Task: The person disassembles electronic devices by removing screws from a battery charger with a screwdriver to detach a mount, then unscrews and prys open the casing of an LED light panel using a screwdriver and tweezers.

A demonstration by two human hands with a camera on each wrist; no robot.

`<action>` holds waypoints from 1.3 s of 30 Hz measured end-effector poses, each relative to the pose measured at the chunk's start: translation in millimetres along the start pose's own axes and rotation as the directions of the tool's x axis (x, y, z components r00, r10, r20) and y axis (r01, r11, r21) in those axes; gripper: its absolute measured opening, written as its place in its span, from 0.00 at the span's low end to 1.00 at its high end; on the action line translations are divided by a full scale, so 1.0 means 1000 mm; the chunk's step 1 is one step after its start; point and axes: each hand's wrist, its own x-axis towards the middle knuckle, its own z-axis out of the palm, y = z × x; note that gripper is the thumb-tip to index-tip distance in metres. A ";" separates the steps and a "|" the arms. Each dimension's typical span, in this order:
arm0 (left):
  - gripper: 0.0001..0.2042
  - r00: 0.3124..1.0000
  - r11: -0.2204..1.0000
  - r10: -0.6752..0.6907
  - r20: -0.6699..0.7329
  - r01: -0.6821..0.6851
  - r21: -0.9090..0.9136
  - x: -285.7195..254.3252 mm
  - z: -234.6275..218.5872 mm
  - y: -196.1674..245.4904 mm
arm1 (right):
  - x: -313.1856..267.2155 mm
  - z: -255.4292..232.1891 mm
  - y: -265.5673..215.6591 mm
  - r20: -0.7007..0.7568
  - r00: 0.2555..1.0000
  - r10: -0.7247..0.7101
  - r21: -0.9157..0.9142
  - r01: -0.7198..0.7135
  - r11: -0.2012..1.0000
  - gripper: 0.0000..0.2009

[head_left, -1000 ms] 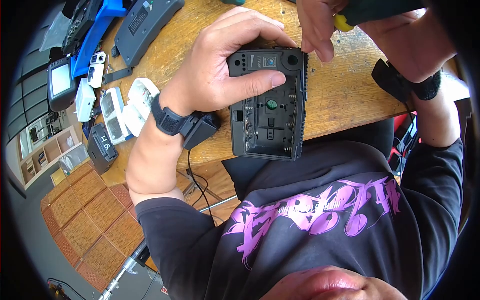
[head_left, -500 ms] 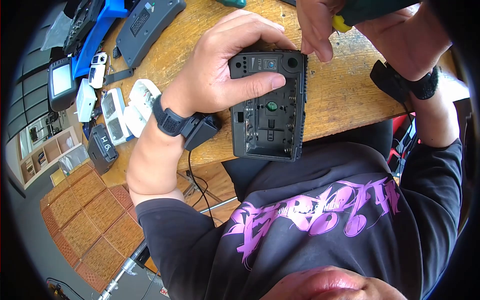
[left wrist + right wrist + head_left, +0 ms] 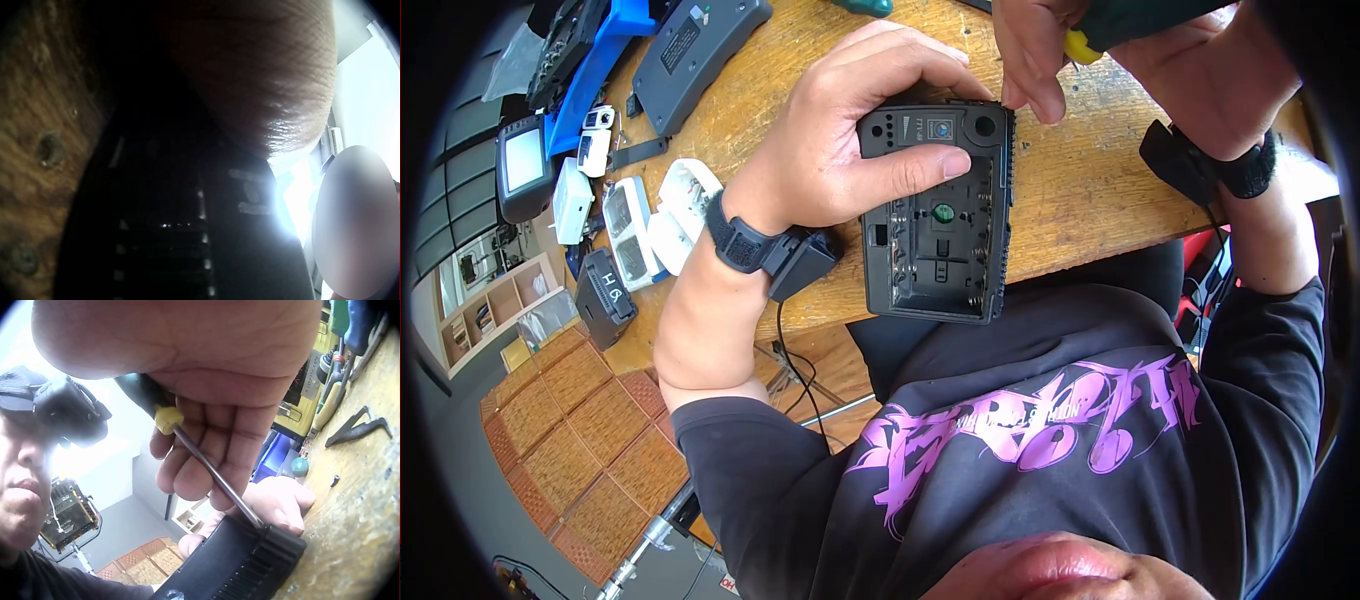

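My left hand [image 3: 830,130] grips a black plastic battery housing [image 3: 880,285], its thumb across the top face and its fingers around the far end. The battery bay lies open toward me, with metal spring contacts and a round green spot inside. In my right hand [image 3: 1210,95] is a screwdriver [image 3: 215,475] with a dark green handle and a yellow collar. Its shaft slants down to the end wall of the housing, the tip right at the corner beside the left fingers in the right wrist view. The left wrist view is mostly dark housing and hand.
Left of the housing lie an open white compartment box [image 3: 685,195], a grey device [image 3: 695,60], a blue frame [image 3: 590,90] and a unit with a screen [image 3: 522,160]. A black angled tool [image 3: 356,432] and a small dark piece [image 3: 335,481] lie on the wooden table [image 3: 1090,170].
The right wrist and the housing have shifted very slightly since the first frame. Both hands keep their holds, and almost nothing differs over the last half second.
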 end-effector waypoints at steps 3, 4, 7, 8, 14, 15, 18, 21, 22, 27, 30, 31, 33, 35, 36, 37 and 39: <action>0.17 1.000 1.000 0.003 -0.012 -0.004 -0.012 0.001 0.001 0.000 | 0.002 0.001 0.000 -0.002 1.000 0.004 0.002 -0.004 1.000 0.22; 0.19 1.000 0.999 -0.016 0.003 0.017 -0.048 0.003 0.001 0.002 | 0.002 0.002 0.000 -0.003 1.000 0.006 0.005 -0.006 1.000 0.22; 0.22 0.999 0.996 -0.031 0.030 0.034 -0.079 0.003 0.000 -0.001 | 0.004 0.006 -0.001 -0.006 1.000 0.007 0.007 -0.007 1.000 0.22; 0.22 0.999 0.997 -0.026 0.039 0.029 -0.074 0.003 0.000 -0.003 | 0.004 0.006 -0.001 -0.007 1.000 0.007 0.006 -0.007 1.000 0.22; 0.22 0.998 0.996 -0.067 0.010 0.068 -0.059 0.012 -0.003 0.024 | 0.005 0.006 -0.001 -0.007 1.000 0.003 -0.002 -0.003 1.000 0.21; 0.22 0.998 0.996 -0.066 0.009 0.066 -0.057 0.008 -0.005 0.019 | 0.005 0.005 0.000 -0.007 1.000 0.002 -0.005 -0.002 1.000 0.21; 0.23 0.987 0.995 -0.080 0.142 0.070 0.076 -0.002 -0.007 0.002 | 0.007 0.006 -0.002 -0.010 1.000 0.002 -0.024 -0.002 1.000 0.21; 0.22 0.987 0.995 -0.075 0.139 0.066 0.070 -0.001 -0.004 0.000 | 0.009 0.010 -0.001 -0.023 1.000 0.006 -0.062 -0.007 0.998 0.22; 0.22 0.995 0.999 -0.040 0.087 0.042 -0.027 0.002 -0.002 -0.002 | 0.007 0.012 -0.003 -0.027 1.000 0.007 -0.074 -0.009 0.997 0.22; 0.22 1.000 0.995 -0.008 0.021 0.010 -0.104 0.006 0.001 0.002 | 0.005 0.010 -0.005 -0.044 0.999 0.005 -0.148 -0.012 0.989 0.22; 0.22 1.000 0.994 -0.007 0.010 0.008 -0.108 0.005 0.000 0.002 | 0.015 0.020 -0.009 -0.050 0.999 0.002 -0.193 -0.011 0.981 0.22; 0.22 1.000 0.996 -0.014 0.018 0.016 -0.092 0.005 0.000 0.003 | 0.018 0.024 -0.012 -0.051 0.999 0.000 -0.209 -0.010 0.978 0.22; 0.22 0.999 0.997 -0.020 0.025 0.021 -0.077 0.005 0.000 0.002 | 0.023 0.029 -0.017 -0.055 0.998 -0.002 -0.242 -0.011 0.970 0.23; 0.22 0.998 0.998 0.010 0.060 -0.006 -0.065 0.002 0.002 -0.001 | 0.023 0.031 -0.019 -0.063 0.998 -0.002 -0.271 -0.015 0.962 0.23; 0.22 0.998 0.998 0.008 0.061 -0.004 -0.067 0.003 0.002 0.000 | 0.020 0.030 -0.019 -0.067 0.998 -0.001 -0.283 -0.018 0.959 0.23; 0.22 0.999 0.996 -0.013 0.035 0.016 -0.089 0.004 0.001 0.002 | 0.019 0.029 -0.018 -0.072 0.997 0.001 -0.294 -0.022 0.955 0.23; 0.22 0.999 0.993 -0.038 0.013 0.039 -0.115 0.005 0.002 0.003 | 0.009 0.026 -0.018 -0.084 0.996 0.004 -0.316 -0.030 0.948 0.23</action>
